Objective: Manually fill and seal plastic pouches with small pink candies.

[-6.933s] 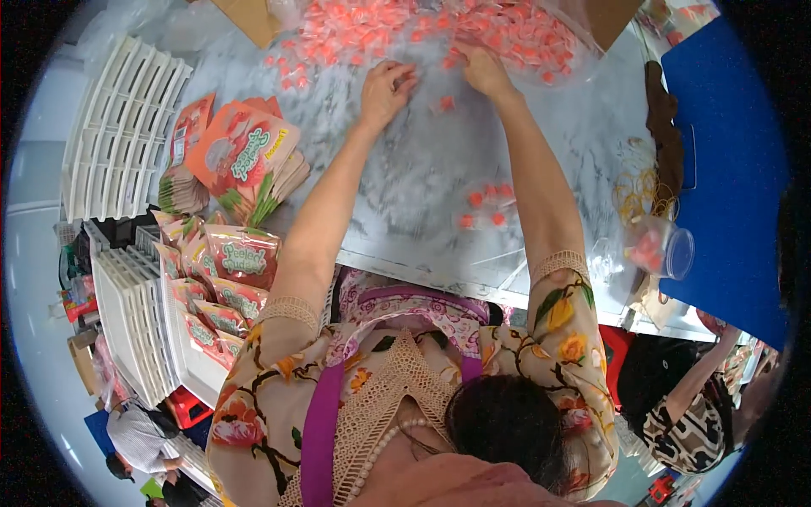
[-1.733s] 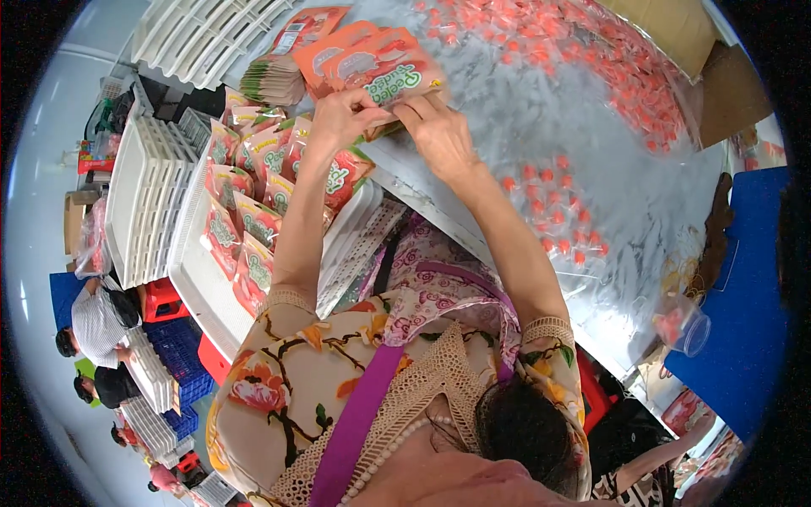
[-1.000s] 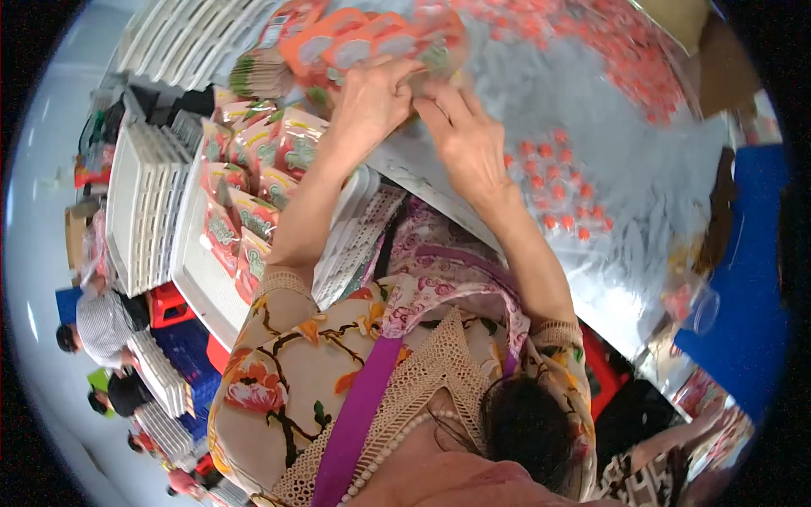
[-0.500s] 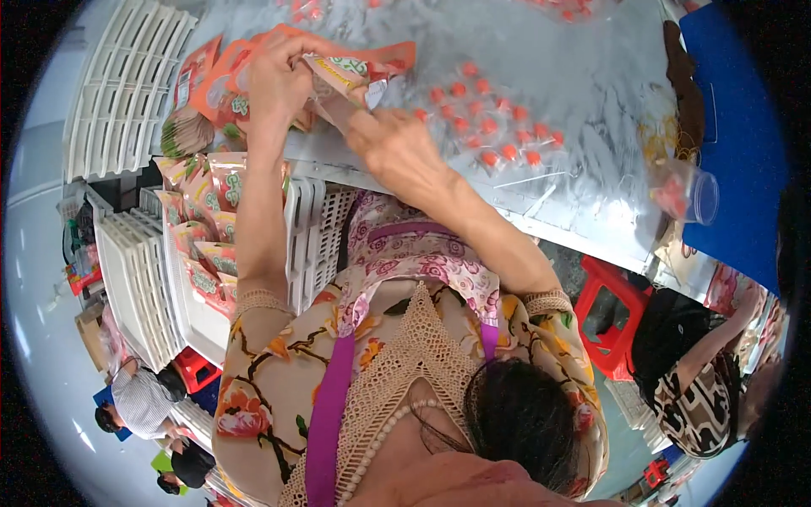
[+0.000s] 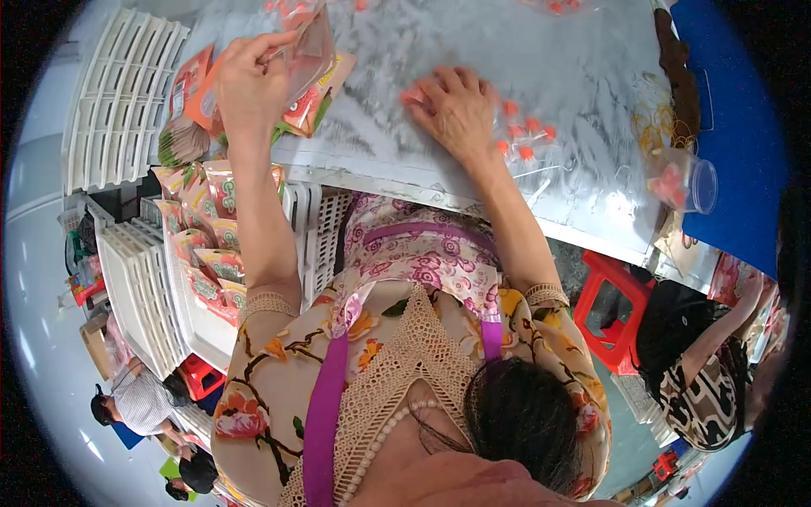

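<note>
My left hand (image 5: pixel 253 89) pinches the edge of a plastic pouch (image 5: pixel 314 57) and holds it up over the table. The pouch's see-through side faces me. Under it lie more printed pouches (image 5: pixel 308 110) in orange, green and cream. Out on the table, my right hand (image 5: pixel 460 114) lies with fingers spread over a group of small clear packets with red, round pieces inside. Some of these red packets (image 5: pixel 414 95) show by the thumb, and others (image 5: pixel 525 131) lie just right of the hand. What is under the palm is hidden.
Filled pouches stand in a white crate (image 5: pixel 207 325) below the table's left edge, beside stacked white crates (image 5: pixel 139 287). A clear plastic jar (image 5: pixel 699 186) lies at the right edge near rubber bands (image 5: pixel 650 118). A red stool (image 5: pixel 608 313) stands below. Other people are nearby.
My right hand has left the pouch and moved right onto the red packets, covering part of the group. My left hand has moved slightly left, and the pouch is now tilted up.
</note>
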A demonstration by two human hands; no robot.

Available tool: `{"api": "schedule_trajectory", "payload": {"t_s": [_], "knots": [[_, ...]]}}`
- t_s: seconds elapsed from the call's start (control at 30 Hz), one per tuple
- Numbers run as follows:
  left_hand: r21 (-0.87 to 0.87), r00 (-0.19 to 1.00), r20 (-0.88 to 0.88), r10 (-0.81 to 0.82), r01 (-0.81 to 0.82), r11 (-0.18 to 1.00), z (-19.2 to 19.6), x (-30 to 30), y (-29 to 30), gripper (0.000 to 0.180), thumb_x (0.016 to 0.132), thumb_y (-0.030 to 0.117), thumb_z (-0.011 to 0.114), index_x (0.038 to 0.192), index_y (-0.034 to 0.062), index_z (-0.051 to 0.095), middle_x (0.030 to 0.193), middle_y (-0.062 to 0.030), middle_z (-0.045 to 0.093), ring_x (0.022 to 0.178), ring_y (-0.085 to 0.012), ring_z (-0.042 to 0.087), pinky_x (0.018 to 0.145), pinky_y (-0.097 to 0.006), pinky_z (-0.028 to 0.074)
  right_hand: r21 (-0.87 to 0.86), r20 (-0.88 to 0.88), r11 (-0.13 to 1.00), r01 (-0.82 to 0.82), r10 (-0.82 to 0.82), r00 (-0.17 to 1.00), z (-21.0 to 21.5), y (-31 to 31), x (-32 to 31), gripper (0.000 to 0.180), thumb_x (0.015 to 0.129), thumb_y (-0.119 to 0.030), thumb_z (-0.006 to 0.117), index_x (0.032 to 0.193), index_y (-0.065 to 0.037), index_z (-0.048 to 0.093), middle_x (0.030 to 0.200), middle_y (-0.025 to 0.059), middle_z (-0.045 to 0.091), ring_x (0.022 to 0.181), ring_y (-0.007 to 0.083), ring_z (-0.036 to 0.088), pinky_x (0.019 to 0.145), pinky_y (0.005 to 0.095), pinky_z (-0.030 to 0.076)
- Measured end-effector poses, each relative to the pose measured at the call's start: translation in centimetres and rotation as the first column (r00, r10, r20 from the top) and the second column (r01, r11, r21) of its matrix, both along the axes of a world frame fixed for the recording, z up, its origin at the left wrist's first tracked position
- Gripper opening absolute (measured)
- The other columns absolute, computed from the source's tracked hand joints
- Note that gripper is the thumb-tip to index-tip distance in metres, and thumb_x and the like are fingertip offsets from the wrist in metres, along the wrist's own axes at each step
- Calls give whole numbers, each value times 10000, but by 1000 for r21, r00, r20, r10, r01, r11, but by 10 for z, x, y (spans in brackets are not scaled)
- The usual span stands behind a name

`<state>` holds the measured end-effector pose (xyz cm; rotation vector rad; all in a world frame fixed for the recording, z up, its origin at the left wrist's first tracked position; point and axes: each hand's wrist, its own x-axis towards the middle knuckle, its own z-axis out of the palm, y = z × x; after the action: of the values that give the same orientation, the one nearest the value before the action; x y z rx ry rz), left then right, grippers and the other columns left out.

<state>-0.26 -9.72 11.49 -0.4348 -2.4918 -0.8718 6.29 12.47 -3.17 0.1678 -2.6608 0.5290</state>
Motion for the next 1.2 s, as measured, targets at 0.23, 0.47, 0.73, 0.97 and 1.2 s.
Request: {"api": "schedule_trajectory", "payload": {"t_s": [0.23,0.47,0.73,0.97,1.2], "knots": [[-88,1000,-12,-19,18,996,7,6,26,322,726,4,544,952,126,740,790,-116,579,662,-246,565,650,-334,457,-52,-54,998,-26,23,998,-8,2,0,239,756,-199,698,982,-126,665,971,38,627,901,263,601,633,393,526],[-102,998,47,-40,45,994,-3,13,49,310,724,11,552,962,93,731,835,-164,601,776,-313,614,717,-391,486,-474,-136,880,-20,-50,989,-7,23,-3,137,790,-120,658,906,-48,661,760,67,619,631,214,605,566,322,494],[-213,964,170,-205,239,947,-35,17,93,343,715,14,561,1017,75,714,901,-221,607,850,-378,614,779,-444,498,-865,44,-496,-83,-239,970,86,26,-12,60,843,-116,629,848,-57,618,707,-17,542,492,53,428,431,222,337],[-169,900,376,-221,301,939,-27,17,121,321,772,88,575,1065,67,705,936,-218,624,901,-380,624,801,-443,491,-818,-71,-502,-282,-398,915,88,-3,-38,85,835,-87,637,898,-42,600,752,-11,562,634,75,504,525,251,412],[141,834,527,-164,105,984,-39,4,114,328,788,98,506,1041,42,707,687,-197,666,617,-232,681,611,-343,534,-930,-191,-250,-269,-298,935,66,-10,-29,217,829,-50,634,1041,-23,600,948,30,626,828,122,588,752,262,493]]}}
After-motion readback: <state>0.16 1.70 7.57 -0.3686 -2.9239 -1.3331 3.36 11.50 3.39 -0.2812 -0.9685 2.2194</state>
